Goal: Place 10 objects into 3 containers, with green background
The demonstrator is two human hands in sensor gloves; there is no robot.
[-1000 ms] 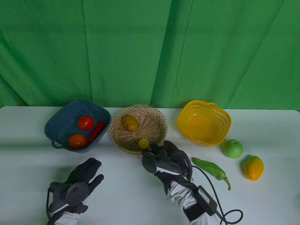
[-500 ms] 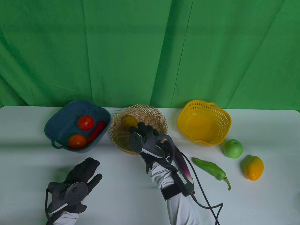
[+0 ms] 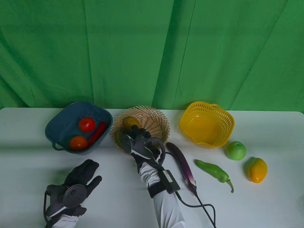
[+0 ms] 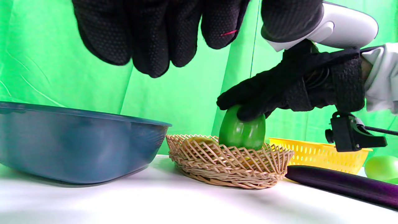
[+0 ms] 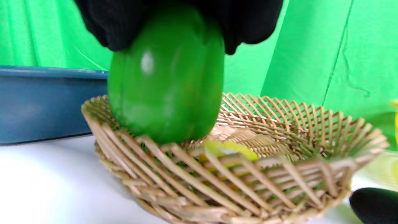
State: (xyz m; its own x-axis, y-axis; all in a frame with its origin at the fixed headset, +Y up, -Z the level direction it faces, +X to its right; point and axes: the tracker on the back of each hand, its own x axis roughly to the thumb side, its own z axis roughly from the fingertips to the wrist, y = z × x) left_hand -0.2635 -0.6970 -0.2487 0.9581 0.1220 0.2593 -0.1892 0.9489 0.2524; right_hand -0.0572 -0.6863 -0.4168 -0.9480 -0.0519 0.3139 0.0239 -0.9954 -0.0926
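My right hand (image 3: pixel 136 140) reaches over the wicker basket (image 3: pixel 163 123) and grips a green bell pepper (image 5: pixel 168 84) from above. The pepper's bottom is at the basket's near rim, as the left wrist view (image 4: pixel 242 132) shows. In the table view my hand hides it. A yellow-brown fruit (image 3: pixel 130 121) lies in the basket, and a yellow piece (image 5: pixel 227 149) shows under the pepper. My left hand (image 3: pixel 78 180) rests on the table with fingers spread, holding nothing.
The blue basket (image 3: pixel 54 128) at left holds two tomatoes (image 3: pixel 87 124) and a red chili (image 3: pixel 97 132). The yellow basket (image 3: pixel 228 123) stands at right. An eggplant (image 3: pixel 182 166), green chili (image 3: pixel 212 171), green apple (image 3: pixel 235 150) and mango (image 3: pixel 257 170) lie on the table.
My right hand moved from the table's front up and left over the wicker basket with the pepper, uncovering the eggplant. My left hand barely moved.
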